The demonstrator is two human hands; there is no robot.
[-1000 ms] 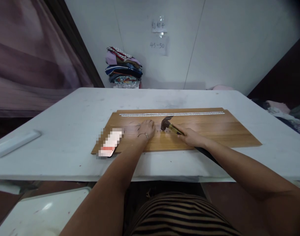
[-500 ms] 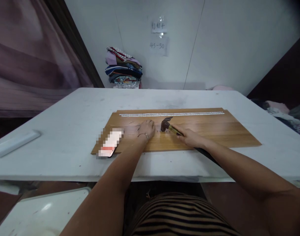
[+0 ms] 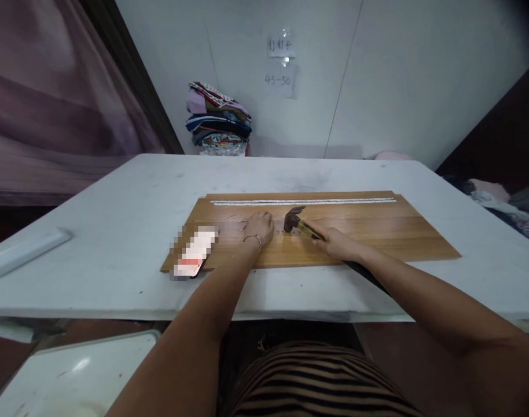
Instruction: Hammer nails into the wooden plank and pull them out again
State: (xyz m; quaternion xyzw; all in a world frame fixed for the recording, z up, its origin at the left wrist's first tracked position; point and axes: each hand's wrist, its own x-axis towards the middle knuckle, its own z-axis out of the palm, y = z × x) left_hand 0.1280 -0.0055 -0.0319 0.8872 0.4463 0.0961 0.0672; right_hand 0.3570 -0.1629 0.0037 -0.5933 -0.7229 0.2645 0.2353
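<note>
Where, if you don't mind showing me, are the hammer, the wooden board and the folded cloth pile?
Hammer (image 3: 309,229), head view: on the handle, close to the metal head.
Wooden board (image 3: 379,233), head view: on its bare right part.
Folded cloth pile (image 3: 219,123), head view: on its middle.

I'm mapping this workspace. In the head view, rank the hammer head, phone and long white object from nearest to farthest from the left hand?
From the left hand:
1. Hammer head: just to its right.
2. Phone: to its left, at the near-left corner of the board.
3. Long white object: farthest left, on the table.
</note>
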